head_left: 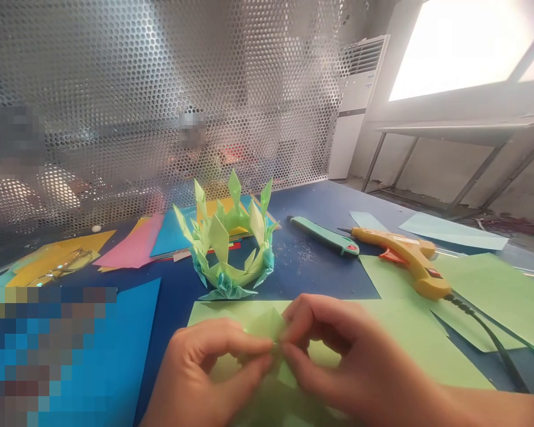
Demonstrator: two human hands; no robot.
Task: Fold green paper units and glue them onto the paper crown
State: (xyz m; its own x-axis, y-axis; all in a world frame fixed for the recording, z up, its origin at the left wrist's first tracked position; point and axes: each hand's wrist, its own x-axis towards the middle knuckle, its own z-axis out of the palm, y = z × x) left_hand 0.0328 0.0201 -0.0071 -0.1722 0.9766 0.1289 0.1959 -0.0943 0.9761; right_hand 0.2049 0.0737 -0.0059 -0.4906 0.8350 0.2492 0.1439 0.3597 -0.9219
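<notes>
Both hands meet low in the middle of the view, above green paper sheets (418, 338). My left hand (213, 367) pinches a small folded piece of light green paper (267, 321) between thumb and forefinger. From the other side my right hand (329, 344) pinches the same piece, its fingertips touching or nearly touching the left ones. The piece's lower part is partly hidden by the fingers. Just beyond the hands stands a folded paper crown (219, 237), with pointed light green leaves and teal pleated pieces round its base.
A yellow hot glue gun (404, 252) with a black cord lies at right, beside a green-handled utility knife (324, 235). Blue card (133, 344), pink paper (136, 243) and eyeglasses (66, 267) lie at left. A perforated metal screen (160, 77) rises behind the table; blurred people show beyond.
</notes>
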